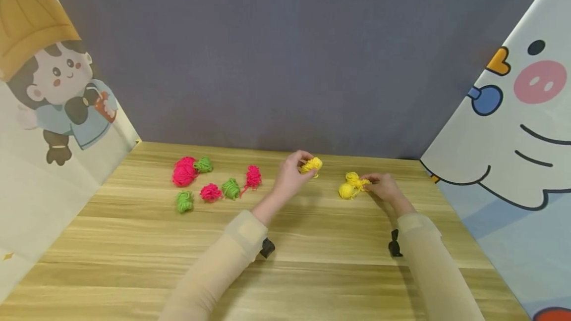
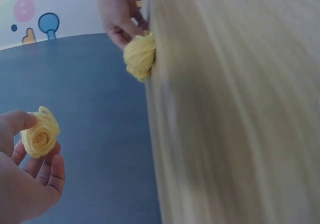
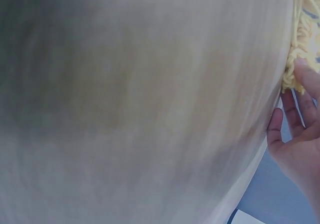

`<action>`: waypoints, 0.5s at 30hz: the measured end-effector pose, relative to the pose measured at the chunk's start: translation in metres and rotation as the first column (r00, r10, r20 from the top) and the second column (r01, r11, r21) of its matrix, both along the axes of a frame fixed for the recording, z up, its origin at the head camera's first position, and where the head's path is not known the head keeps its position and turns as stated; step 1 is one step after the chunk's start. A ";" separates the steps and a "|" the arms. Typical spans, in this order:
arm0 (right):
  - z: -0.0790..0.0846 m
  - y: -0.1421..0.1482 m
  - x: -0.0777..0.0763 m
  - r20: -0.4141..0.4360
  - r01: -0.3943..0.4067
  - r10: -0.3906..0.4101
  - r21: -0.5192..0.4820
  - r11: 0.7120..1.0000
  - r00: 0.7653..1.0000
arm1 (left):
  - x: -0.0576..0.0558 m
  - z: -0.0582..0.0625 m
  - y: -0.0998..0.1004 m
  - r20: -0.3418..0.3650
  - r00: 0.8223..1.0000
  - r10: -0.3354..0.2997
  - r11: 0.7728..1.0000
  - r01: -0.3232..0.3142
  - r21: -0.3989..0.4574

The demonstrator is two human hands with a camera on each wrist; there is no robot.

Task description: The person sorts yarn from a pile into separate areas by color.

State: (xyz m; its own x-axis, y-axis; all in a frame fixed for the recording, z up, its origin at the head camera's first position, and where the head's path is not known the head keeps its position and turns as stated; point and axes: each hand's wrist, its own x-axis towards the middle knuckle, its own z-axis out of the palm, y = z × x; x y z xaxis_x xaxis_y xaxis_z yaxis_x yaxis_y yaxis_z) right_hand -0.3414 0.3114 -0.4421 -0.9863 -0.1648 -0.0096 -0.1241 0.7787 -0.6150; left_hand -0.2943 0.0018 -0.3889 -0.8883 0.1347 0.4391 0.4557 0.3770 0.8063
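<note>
My left hand (image 1: 292, 175) holds a small yellow yarn ball (image 1: 311, 165) between thumb and fingers, raised over the back of the table. In the left wrist view this yarn ball (image 2: 41, 134) shows its wound end, with the thumb on top and the fingers curled below. To the right, my right hand (image 1: 384, 187) pinches a yellow yarn bundle (image 1: 362, 185) at table level. Looped strands of that bundle (image 3: 295, 66) show between thumb and fingers in the right wrist view. Beside it lie a round yellow yarn ball (image 1: 345, 191) and another yellow one (image 1: 352, 177).
On the left of the wooden table (image 1: 312, 286) lie a large pink yarn ball (image 1: 184, 171), smaller pink ones (image 1: 210, 192) and several green yarn balls (image 1: 231, 188). A grey panel (image 1: 276, 63) rises behind. Black objects (image 1: 394, 244) show by both sleeves.
</note>
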 end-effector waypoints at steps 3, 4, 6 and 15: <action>0.001 0.000 0.001 0.005 0.001 -0.001 0.003 1.000 1.000 | 0.000 -0.005 0.008 0.010 1.000 -0.019 1.000 0.019 -0.006; 0.001 -0.001 0.000 0.004 0.000 0.000 0.004 1.000 1.000 | 0.000 -0.006 0.010 0.020 1.000 -0.023 1.000 0.024 -0.009; 0.001 -0.001 0.001 0.001 -0.002 0.002 0.006 1.000 1.000 | 0.001 -0.008 0.015 0.037 0.999 -0.034 0.999 0.034 -0.017; -0.001 0.000 -0.002 -0.001 0.013 -0.013 0.018 1.000 1.000 | -0.004 -0.022 0.035 0.093 0.995 -0.022 0.999 0.025 -0.035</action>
State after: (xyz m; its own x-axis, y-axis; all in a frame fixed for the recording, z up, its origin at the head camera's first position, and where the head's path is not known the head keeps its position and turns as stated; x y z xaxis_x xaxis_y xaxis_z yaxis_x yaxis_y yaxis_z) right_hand -0.3430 0.3118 -0.4433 -0.9883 -0.1519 -0.0115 -0.1147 0.7915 -0.6004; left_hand -0.2983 0.0371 -0.4107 -0.9214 0.1702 0.3493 0.3885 0.3963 0.8318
